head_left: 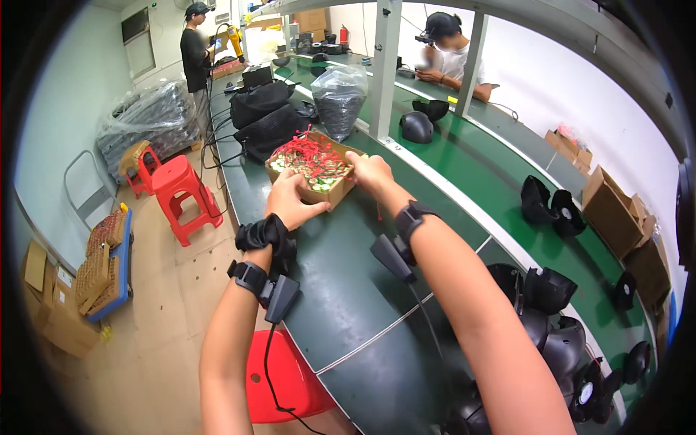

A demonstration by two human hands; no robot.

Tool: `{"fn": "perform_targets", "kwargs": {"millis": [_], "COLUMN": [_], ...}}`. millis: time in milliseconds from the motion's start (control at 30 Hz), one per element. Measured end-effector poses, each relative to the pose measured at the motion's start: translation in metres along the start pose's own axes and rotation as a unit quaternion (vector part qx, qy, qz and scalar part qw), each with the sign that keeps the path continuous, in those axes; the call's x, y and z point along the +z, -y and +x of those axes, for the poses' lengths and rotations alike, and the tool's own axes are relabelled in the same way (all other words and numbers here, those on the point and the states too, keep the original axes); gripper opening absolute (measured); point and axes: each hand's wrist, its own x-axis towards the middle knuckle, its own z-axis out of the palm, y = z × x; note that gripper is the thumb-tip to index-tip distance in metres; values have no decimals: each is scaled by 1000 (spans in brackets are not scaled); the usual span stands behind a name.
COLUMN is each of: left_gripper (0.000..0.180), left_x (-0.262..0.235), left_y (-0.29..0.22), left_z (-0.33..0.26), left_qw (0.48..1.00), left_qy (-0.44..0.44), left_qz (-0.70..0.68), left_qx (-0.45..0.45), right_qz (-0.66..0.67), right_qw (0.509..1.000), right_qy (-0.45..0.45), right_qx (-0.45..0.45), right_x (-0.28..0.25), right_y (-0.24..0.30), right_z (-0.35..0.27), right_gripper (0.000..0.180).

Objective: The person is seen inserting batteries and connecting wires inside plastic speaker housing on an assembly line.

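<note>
A small cardboard box [313, 190] sat at the upper centre of the frame on the green bench [348, 290], filled with red-wired small parts [312, 156]. The left hand [290, 203] reached forward with its fingers curled around the box's near left corner, gripping it. The right hand [370, 172] lay at the box's right rim, fingers bent down into the parts; whether it pinched anything could not be told. Black fan housings [551, 290] lay at the lower right, red stools [177, 192] at the left.

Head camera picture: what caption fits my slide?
Both bare hands, left hand and right hand, grip a small cardboard box of red-wired parts.
</note>
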Motion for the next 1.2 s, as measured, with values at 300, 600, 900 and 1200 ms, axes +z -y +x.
{"fn": "perform_targets", "kwargs": {"millis": [300, 600, 900, 1200], "left_gripper": [29, 52, 42, 34], "left_x": [-39, -17, -57, -134], "left_y": [-98, -14, -133, -245], "left_z": [-54, -42, -63, -47], "left_qw": [988, 827, 770, 764], "left_qy": [58, 142, 118, 169], "left_qz": [-138, -439, -535, -586], "left_qx": [-36, -322, -327, -208], "right_qz": [-260, -182, -437, -293], "right_qw": [958, 959, 883, 929], "right_qy": [114, 215, 139, 200], "right_qx": [-31, -8, -98, -103], "right_x": [-38, -83, -127, -242], "right_y": [-21, -49, -13, 44], "right_z": [-20, -113, -183, -269], "right_gripper": [32, 30, 17, 34]}}
